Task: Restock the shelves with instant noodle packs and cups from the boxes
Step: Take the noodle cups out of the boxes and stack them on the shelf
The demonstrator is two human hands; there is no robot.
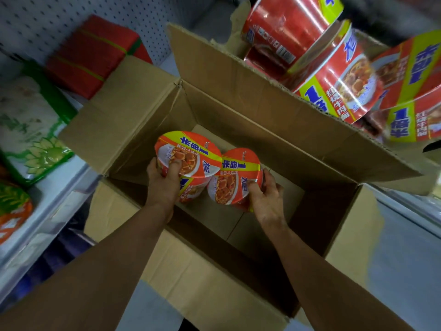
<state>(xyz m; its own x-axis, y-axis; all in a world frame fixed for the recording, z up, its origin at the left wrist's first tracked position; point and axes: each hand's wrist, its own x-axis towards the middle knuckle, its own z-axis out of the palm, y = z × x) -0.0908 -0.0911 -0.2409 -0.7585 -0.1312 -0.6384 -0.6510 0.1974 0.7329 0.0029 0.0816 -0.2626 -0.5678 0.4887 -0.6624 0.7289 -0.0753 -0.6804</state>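
Your left hand [160, 180] grips one noodle cup [187, 155], right hand [266, 197] grips another [238, 177], both touching, inside the open box [238, 111].

1. Up at the top left, a red wrapped bundle [91, 54] with green bands lies against the white pegboard wall [35, 22].
2. Just below, a green-and-white bag [31, 130] lies flat.
3. Lower left edge, an orange-and-green packet [13, 206], blurred.
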